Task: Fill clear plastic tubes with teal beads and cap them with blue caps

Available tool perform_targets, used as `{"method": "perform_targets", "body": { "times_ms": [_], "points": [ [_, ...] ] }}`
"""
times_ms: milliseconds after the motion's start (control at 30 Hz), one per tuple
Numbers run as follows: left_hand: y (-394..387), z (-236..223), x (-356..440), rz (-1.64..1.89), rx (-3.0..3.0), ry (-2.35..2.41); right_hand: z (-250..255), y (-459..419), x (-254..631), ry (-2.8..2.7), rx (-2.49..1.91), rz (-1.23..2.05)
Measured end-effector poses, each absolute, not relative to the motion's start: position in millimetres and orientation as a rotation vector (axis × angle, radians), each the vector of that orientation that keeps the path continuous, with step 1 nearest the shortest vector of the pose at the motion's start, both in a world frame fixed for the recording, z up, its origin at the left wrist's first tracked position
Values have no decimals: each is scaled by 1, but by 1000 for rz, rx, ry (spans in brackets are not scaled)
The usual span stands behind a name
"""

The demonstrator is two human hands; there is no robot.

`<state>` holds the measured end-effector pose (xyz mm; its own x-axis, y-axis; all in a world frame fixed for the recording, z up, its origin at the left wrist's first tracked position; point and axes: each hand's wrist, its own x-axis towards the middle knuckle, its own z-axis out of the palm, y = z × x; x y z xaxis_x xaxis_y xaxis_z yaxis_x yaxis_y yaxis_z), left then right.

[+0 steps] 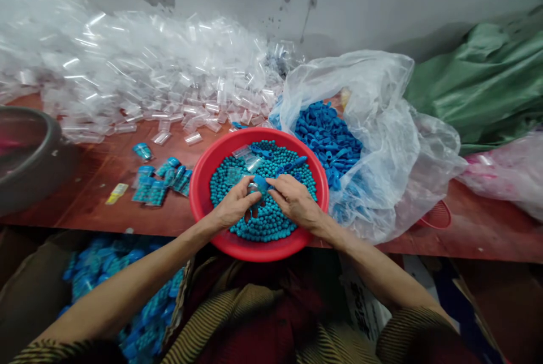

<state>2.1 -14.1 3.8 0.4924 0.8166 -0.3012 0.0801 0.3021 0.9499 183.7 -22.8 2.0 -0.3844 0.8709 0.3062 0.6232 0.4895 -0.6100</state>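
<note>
Over a red basin [198, 183] of blue-green beads [267, 222], my two hands meet. My left hand [237, 200] is closed around a small clear container with a blue cap [259, 184]. The fingers of my right hand [294, 200] pinch a small blue plastic piece beside that cap, mostly hidden by the fingertips. Blue spoon-shaped pieces [292, 167] and clear plastic tubes [250, 160] lie on the beads behind my hands.
Filled blue-capped containers [156, 191] lie on the red table [102, 166] at left, near a grey tub [34, 166]. Clear tubes [169, 81] are heaped behind. A plastic bag [382, 143] spills blue pieces [326, 137] at right. Below sits a box of containers [148, 307].
</note>
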Motion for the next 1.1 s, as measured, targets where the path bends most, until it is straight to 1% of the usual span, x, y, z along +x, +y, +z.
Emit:
{"method": "perform_targets", "body": {
  "times_ms": [100, 167, 300, 433, 600, 767, 933, 1000, 1100],
  "points": [
    [-16, 2, 3, 592, 1160, 938, -1, -26, 182, -2222, -1222, 449],
    [-17, 1, 3, 602, 1147, 948, 0, -26, 182, -2184, -1221, 530],
    [-17, 4, 2, 622, 1134, 957, 5, -24, 184, -2006, -1250, 811],
    [-14, 6, 1, 620, 1150, 1000, 5, -23, 185, -1983, -1228, 823],
    [2, -6, 1, 375, 1125, 1219, 3, -17, 194, -1819, -1363, 953],
    [26, -35, 27, 192, 1002, 1346, 0, -17, 205, -1661, -1385, 1017],
    [41, -55, 59, 204, 973, 1249, -3, -20, 215, -1564, -1371, 1071],
    [45, -53, 59, 192, 958, 1178, -6, -19, 221, -1483, -1354, 1124],
    [48, -43, 43, 193, 926, 1081, -11, -18, 229, -1388, -1373, 1119]
  ]
}}
